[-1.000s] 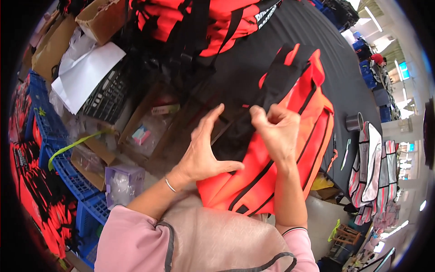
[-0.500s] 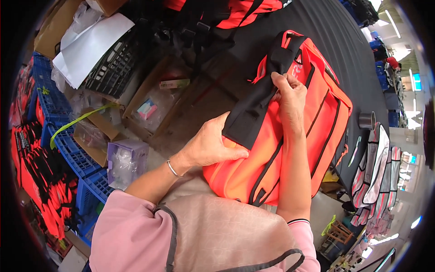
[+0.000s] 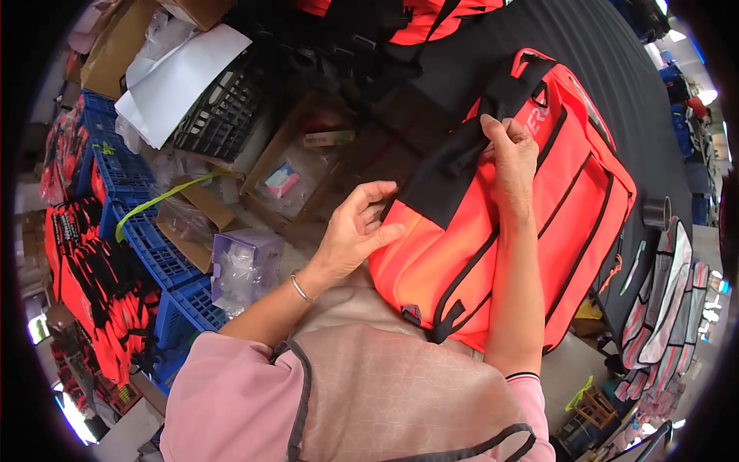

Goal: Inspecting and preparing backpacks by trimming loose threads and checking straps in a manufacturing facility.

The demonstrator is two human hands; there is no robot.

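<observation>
Fingers of the right hand (image 3: 512, 154) pinch the black flap (image 3: 446, 173) on the orange backpack (image 3: 531, 223), centre-right of the frame on the dark surface (image 3: 608, 54). Left hand (image 3: 356, 229) hovers open-fingered beside the bag's lower edge, gripping nothing. Blue crates (image 3: 165, 262) sit at lower left.

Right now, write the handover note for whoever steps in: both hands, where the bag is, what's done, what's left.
Left hand: open, fingers spread, resting against the lower left edge of the orange backpack, gripping nothing.
Right hand: pinching the black strap near the top of the backpack.
Backpack: lying flat on the dark table in front of the person, black fabric panel across its left side.
Done: bag laid out, strap in hand.
Left: strap not yet released or tucked; zips and the rest cannot be judged from here.
Nearby: blue crates, a clear box.
</observation>
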